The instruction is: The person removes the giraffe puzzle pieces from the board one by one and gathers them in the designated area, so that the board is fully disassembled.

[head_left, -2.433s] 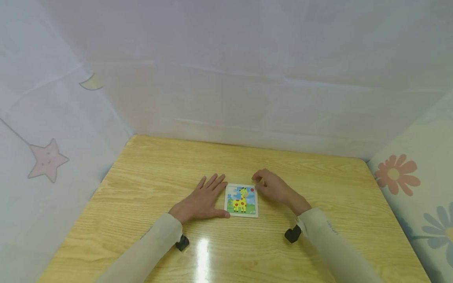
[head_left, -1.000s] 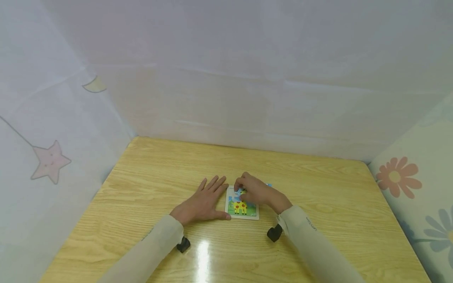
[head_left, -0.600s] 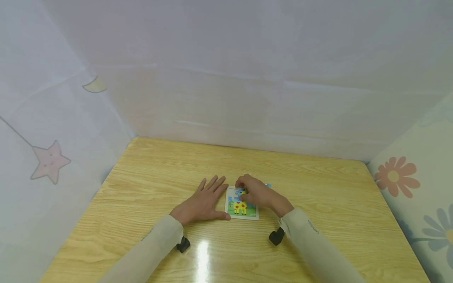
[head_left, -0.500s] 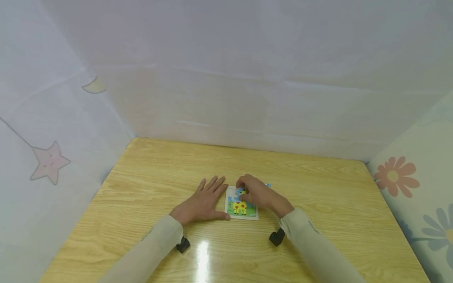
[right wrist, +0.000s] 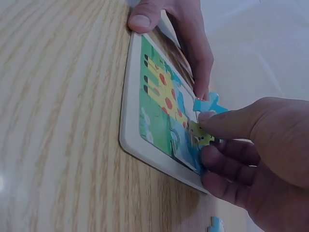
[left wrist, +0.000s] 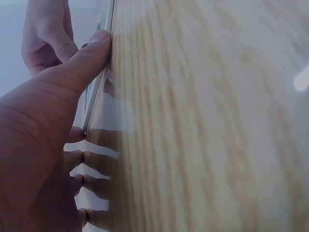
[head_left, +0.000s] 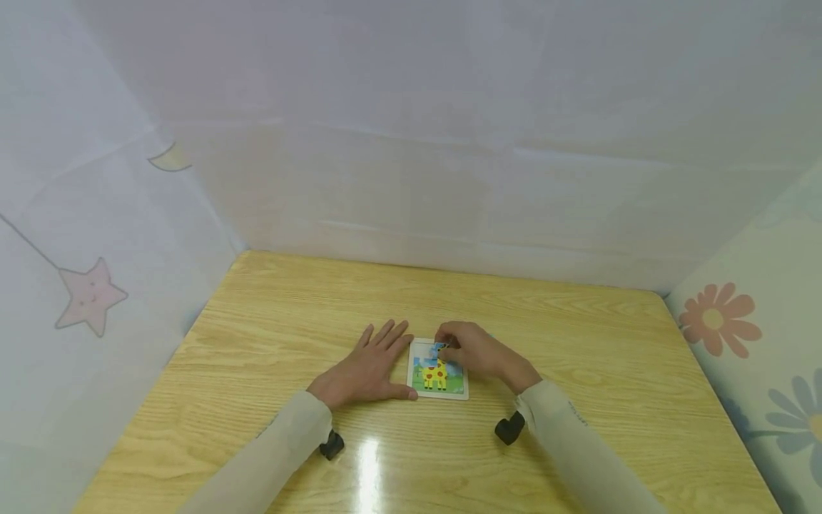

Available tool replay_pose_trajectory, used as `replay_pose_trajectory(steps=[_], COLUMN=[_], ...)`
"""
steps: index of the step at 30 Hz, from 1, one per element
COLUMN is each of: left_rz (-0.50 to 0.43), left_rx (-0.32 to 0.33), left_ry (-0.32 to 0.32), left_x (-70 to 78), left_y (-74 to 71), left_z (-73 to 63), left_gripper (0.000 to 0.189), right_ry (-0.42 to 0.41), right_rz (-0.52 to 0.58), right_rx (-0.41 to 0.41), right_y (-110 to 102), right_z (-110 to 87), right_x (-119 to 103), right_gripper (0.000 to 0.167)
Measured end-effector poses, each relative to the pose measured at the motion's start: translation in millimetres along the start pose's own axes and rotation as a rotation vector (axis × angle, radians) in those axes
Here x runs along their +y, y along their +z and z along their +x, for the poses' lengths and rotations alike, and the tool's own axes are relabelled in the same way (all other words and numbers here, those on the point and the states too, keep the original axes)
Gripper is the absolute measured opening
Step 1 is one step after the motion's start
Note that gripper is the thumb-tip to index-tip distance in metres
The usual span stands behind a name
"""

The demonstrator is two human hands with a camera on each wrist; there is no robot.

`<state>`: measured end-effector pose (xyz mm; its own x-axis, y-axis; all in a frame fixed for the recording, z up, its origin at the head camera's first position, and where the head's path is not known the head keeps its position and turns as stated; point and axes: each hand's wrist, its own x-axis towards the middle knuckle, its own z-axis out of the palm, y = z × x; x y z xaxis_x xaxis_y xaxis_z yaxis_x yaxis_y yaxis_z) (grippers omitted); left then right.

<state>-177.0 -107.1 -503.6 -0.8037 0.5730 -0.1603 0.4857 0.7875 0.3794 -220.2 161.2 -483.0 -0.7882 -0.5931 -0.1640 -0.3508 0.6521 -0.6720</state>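
A giraffe jigsaw puzzle in a pale square frame [head_left: 449, 396] lies on the wooden table. My left hand [head_left: 364, 368] rests flat beside it with fingers spread, the thumb at the frame's near left corner. Over the upper part of the puzzle, my right hand [head_left: 478, 348] pinches a blue puzzle piece [right wrist: 207, 103] between thumb and fingers, lifted from the board. Close to that thumb shows the yellow giraffe head [right wrist: 197, 132]; whether it belongs to the held piece, I cannot tell. The giraffe's body [right wrist: 166, 94] lies in the frame. At the upper left, bare pale backing shows.
A loose blue puzzle piece [right wrist: 216, 224] lies on the table just beyond the frame, mostly hidden by my right hand in the head view. The wooden table [head_left: 308, 300] meets white cloth walls [head_left: 411, 178] at the back and sides.
My right hand came from the frame's right side onto the puzzle, then shifted slightly right with a piece pinched. A blue piece appeared on the table behind it. The left hand stayed put.
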Motion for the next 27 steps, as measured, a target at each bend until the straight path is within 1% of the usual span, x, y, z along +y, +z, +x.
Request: replay_pose_trajectory(steps=[3,7,11,14,19,27], left_rz=[0.003,0.0,0.002,0.0,-0.005,-0.004], left_rx=[0.0,0.003,0.004,0.004,0.004,-0.002], left_ry=[-0.002,-0.001,-0.001,-0.001,0.002,-0.002], left_x=[-0.1,0.2,0.6,0.8,0.4,-0.4], left_y=[0.4,0.2,-0.3,-0.5,0.2,-0.2], left_z=[0.6,0.8,0.7,0.4,1.2,0.2], left_gripper=[0.112,0.112,0.112,0.112,0.112,0.112], right_ry=[0.009,0.003,0.001,0.018,0.054,0.069], right_rz=[-0.004,0.006,0.025,0.026,0.016,-0.003], right_rx=[-0.016,-0.021,-0.009,0.006,0.039,0.073], right_y=[-2.5,-6.9,-13.4,-19.0,-29.3,-50.2], right_z=[-1.4,-3.5,-6.8,-10.3,-20.0,-41.5], right_x=[1.3,1.4,-0.1,0.4,9.6,32.4], right_gripper=[0.008,0.013,0.017,0.018,0.016,0.016])
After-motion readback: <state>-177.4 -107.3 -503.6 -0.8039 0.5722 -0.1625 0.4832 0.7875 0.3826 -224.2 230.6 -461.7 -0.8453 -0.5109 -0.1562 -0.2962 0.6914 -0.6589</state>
